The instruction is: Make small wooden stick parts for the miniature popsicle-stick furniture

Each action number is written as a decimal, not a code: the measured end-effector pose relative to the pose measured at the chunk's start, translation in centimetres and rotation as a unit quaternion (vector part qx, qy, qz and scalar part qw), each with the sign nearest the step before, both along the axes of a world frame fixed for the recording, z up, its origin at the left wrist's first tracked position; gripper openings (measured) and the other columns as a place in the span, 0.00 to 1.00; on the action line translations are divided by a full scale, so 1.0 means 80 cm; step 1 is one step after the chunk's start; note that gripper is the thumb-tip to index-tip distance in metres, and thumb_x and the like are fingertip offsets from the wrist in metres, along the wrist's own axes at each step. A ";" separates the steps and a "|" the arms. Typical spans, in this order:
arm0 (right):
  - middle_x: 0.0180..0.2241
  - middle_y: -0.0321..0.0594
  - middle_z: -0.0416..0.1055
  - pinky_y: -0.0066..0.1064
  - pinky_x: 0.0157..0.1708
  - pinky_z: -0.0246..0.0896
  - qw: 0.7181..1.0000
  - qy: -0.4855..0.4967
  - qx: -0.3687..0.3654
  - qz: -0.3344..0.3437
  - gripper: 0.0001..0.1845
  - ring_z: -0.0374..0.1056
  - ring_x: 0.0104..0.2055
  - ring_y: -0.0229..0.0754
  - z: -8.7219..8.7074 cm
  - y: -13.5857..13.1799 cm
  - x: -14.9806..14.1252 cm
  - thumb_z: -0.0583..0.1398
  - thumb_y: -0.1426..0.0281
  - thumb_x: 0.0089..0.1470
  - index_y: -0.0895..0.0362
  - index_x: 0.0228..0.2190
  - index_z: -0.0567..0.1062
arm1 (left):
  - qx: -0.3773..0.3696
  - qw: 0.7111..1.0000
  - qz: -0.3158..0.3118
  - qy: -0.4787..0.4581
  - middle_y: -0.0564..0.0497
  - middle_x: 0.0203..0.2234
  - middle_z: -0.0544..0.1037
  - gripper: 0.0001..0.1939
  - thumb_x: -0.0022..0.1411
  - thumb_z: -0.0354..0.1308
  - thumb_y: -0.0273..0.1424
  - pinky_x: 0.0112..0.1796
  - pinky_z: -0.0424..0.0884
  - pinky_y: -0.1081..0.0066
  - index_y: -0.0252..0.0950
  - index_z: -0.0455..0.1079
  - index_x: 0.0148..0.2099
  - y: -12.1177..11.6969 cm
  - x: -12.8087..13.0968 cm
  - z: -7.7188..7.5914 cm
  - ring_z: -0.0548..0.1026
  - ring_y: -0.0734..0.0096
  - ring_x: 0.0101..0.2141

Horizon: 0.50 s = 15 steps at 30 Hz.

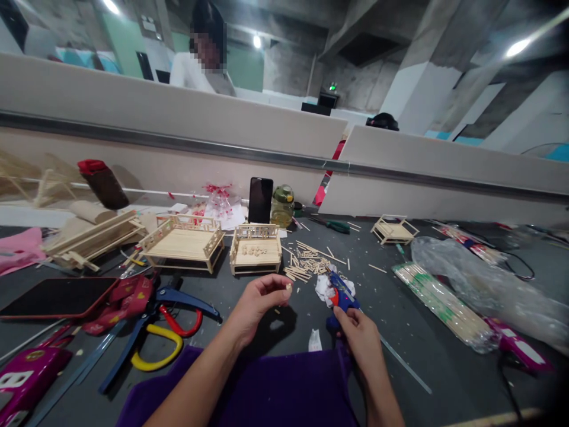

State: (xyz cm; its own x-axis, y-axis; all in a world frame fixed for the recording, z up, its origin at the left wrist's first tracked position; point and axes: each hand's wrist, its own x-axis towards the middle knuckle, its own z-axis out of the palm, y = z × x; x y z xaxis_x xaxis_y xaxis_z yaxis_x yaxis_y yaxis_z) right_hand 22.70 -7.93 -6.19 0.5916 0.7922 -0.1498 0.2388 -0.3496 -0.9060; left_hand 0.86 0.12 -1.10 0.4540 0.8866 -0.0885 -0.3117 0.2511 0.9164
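Observation:
My left hand is closed in a pinch on a small pale wooden piece, held above the dark table. My right hand is wrapped at the blue glue gun, whose nozzle end lies over crumpled white paper. A clear glue stick trails from behind the gun toward the lower right. Beyond my hands lies a pile of short cut wooden sticks. Left of the pile stands a miniature wooden bench with small wooden bits on its seat.
A wider miniature bench, pliers with blue handles, scissors and a phone occupy the left. On the right are bagged sticks, a purple glue gun and a small wooden frame. A person is behind the partition.

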 end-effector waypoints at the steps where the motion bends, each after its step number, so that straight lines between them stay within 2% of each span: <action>1: 0.15 0.28 0.62 0.25 0.12 0.48 0.999 0.047 0.014 -0.012 0.25 0.58 0.12 0.34 0.000 0.001 -0.002 0.62 0.47 0.40 0.57 0.26 0.69 | 0.005 1.000 -0.006 0.003 0.52 0.30 0.75 0.09 0.50 0.67 0.29 0.34 0.67 0.73 0.35 0.76 0.37 -0.001 0.001 0.000 0.70 0.75 0.30; 4: 0.19 0.29 0.67 0.21 0.08 0.44 0.985 0.161 0.060 -0.032 0.26 0.57 0.12 0.31 0.006 -0.001 -0.006 0.67 0.50 0.36 0.58 0.28 0.69 | 0.011 1.000 -0.016 0.007 0.50 0.32 0.76 0.09 0.51 0.67 0.29 0.36 0.68 0.72 0.35 0.77 0.37 -0.004 0.003 0.002 0.71 0.72 0.32; 11: 0.20 0.30 0.69 0.21 0.13 0.58 0.938 0.326 0.112 -0.047 0.23 0.66 0.18 0.34 0.025 -0.009 -0.013 0.70 0.57 0.38 0.58 0.30 0.71 | -0.003 0.999 -0.054 -0.006 0.44 0.38 0.79 0.10 0.50 0.68 0.31 0.37 0.69 0.70 0.35 0.78 0.37 -0.012 0.012 0.004 0.76 0.66 0.36; 15: 0.23 0.32 0.72 0.23 0.15 0.61 0.921 0.367 0.123 -0.054 0.22 0.68 0.21 0.36 0.025 -0.011 -0.015 0.70 0.57 0.40 0.59 0.32 0.73 | -0.007 0.997 -0.081 0.001 0.43 0.38 0.80 0.12 0.50 0.68 0.31 0.38 0.69 0.70 0.34 0.78 0.39 -0.018 0.016 0.004 0.76 0.65 0.38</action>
